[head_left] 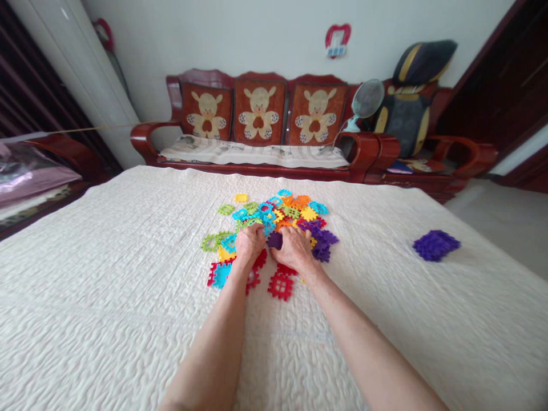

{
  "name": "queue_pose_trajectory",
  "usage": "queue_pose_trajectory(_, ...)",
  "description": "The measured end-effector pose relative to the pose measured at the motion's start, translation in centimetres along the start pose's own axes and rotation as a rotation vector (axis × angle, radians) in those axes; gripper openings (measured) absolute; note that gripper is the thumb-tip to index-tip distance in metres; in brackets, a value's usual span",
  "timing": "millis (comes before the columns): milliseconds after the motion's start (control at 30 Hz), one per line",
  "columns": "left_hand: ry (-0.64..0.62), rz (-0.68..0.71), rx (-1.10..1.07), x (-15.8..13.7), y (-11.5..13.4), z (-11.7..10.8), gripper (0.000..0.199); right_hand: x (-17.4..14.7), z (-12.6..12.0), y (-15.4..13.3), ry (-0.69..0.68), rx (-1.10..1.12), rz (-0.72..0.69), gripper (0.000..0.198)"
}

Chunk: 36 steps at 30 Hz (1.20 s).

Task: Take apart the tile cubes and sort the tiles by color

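Head view, notched plastic squares (274, 240); wavy quilted cloth (107, 257)

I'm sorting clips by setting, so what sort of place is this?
Most likely a home living room: a wooden sofa with bear-patterned cushions stands against the wall, a small fan beside them, and a quilted cloth covers the surface in front.

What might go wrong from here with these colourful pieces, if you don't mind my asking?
The colourful pieces overlap, so the right hand, at a purple piece, might drag neighbours along. Separately, the purple stack looks uneven and could slide apart if knocked.
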<state>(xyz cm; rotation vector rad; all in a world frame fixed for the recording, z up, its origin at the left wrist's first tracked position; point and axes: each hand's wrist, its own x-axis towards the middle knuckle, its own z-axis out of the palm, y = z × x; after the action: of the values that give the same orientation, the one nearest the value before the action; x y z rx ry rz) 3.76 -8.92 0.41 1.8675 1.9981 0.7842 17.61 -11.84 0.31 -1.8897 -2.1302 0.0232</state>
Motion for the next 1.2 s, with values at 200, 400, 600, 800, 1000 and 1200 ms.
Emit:
queue_pose_trajectory(200,0.009,0.006,-0.006,0.0,-0.1,0.2,0.036,0.2,0.1,-0.3,-0.02,-0.024,0.065,0.048)
queue_pose_trajectory(400,0.018,0.014,-0.019,0.1,-0.2,0.3,0.037,1.3,-1.1,-0.3,-0.238,-0.021,0.054,0.051)
queue_pose_trajectory(600,0.003,0.006,-0.016,0.1,-0.1,0.3,0.037,1.5,-1.8,-0.3,-0.264,-0.038,0.069,0.055)
queue_pose_trajectory(800,0.004,0.002,-0.013,0.0,-0.1,0.2,0.037,1.3,-1.5,-0.5,-0.232,-0.045,0.066,0.055)
queue_pose_trajectory(1000,0.015,0.002,0.004,-0.1,0.0,0.2,0.037,1.7,-1.1,-0.5,-0.226,-0.043,0.009,0.044)
queue_pose_trajectory(1200,0.049,0.017,-0.013,0.0,-0.2,0.4,0.038,1.7,-1.7,-0.6,-0.151,-0.009,-0.024,0.044)
